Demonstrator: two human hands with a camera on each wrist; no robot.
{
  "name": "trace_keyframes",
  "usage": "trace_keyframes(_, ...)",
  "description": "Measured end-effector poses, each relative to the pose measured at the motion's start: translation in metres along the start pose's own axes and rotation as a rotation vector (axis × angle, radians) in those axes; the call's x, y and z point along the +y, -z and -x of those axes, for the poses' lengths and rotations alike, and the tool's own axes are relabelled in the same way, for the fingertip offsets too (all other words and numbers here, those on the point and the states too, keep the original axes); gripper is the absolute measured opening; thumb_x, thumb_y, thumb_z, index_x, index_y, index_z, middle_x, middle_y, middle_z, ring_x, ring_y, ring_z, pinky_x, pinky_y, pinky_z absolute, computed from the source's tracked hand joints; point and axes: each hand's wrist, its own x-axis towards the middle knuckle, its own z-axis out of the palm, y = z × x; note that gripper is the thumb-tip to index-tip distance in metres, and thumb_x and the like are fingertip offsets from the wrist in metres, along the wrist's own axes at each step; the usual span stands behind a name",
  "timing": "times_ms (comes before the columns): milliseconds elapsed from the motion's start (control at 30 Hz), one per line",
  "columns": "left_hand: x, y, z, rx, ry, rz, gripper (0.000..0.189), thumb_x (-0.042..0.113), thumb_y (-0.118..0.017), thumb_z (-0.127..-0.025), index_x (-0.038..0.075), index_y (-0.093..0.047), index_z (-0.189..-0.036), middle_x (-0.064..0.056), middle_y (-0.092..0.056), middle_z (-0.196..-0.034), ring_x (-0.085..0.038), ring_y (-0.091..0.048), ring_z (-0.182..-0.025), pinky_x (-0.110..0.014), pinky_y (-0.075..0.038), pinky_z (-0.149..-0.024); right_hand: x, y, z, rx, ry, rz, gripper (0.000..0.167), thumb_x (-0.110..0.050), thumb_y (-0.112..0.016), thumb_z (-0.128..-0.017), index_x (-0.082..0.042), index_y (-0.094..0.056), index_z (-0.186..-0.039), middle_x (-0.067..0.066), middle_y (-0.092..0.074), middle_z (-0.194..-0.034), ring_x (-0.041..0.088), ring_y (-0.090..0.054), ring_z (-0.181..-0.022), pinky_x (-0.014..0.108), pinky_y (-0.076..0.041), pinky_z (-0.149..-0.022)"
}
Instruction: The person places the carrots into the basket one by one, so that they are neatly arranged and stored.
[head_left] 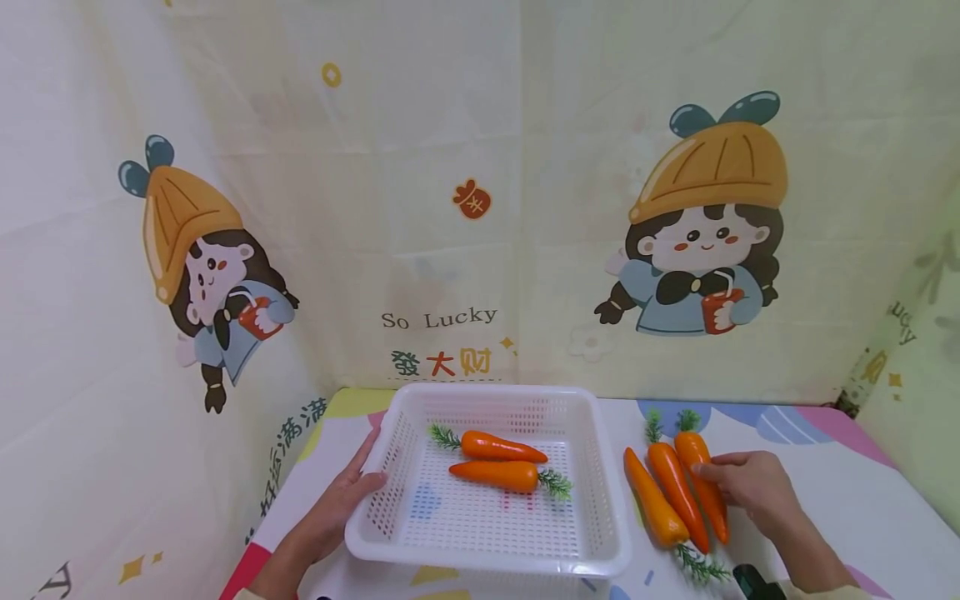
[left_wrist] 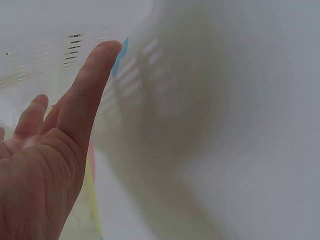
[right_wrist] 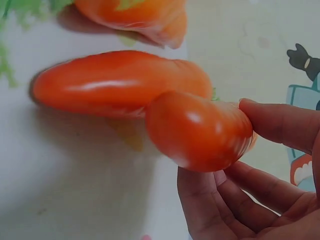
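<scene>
My right hand [head_left: 761, 492] pinches an orange carrot [head_left: 701, 475] with a green leafy top, thumb on one side and fingers on the other. In the right wrist view the carrot's smooth rounded end [right_wrist: 200, 132] faces the camera. Close beside it lie a middle carrot [head_left: 672, 479] and another carrot [head_left: 652, 500], whose leaves point toward me. My left hand [head_left: 341, 500] rests against the left side of a white perforated basket [head_left: 611, 500], thumb at the rim. From the left wrist, its fingers [left_wrist: 82, 95] look straight along the basket's wall.
Inside the basket lie two more carrots, the upper one [head_left: 502, 447] with leaves to the left, the lower one [head_left: 498, 477] with leaves to the right. A colourful patterned cloth [head_left: 810, 492] covers the table. Behind it hangs a printed curtain [head_left: 555, 250].
</scene>
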Motion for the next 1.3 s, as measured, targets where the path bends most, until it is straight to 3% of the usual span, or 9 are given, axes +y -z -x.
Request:
trace_keyframes(400, 0.002, 0.001, 0.0, -0.015, -0.014, 0.004, 0.078, 0.032, -0.059, -0.105, 0.059, -0.012, -0.161, -0.011, -0.021, -0.175, -0.032, -0.066, -0.124, -0.05, -0.063, -0.095, -0.013, -0.001, 0.006, -0.014, 0.011, -0.053, 0.079, -0.038, -0.084, -0.086, 0.014, -0.055, -0.138, 0.04, -0.053, -0.138, 0.023, -0.071, -0.09, 0.043, -0.066, -0.085)
trace_keyframes(967, 0.0, 0.002, -0.001, -0.022, -0.016, 0.008, 0.078, 0.034, -0.06, -0.104, 0.06, -0.012, -0.16, -0.011, -0.024, -0.174, -0.032, -0.067, -0.124, -0.051, -0.063, -0.095, -0.044, -0.005, 0.024, -0.106, 0.077, -0.101, 0.078, -0.037, -0.084, -0.086, 0.012, -0.056, -0.139, 0.036, -0.057, -0.138, 0.012, -0.07, -0.088, 0.039, -0.065, -0.087)
trace_keyframes(1300, 0.001, -0.001, 0.0, -0.008, -0.009, 0.001, 0.078, 0.035, -0.06, -0.104, 0.058, -0.011, -0.161, -0.013, -0.028, -0.172, -0.033, -0.068, -0.124, -0.05, -0.063, -0.094, -0.059, -0.007, 0.034, -0.149, 0.13, -0.127, 0.072, -0.035, -0.082, -0.088, 0.011, -0.058, -0.139, 0.031, -0.063, -0.134, 0.013, -0.071, -0.089, 0.038, -0.065, -0.088)
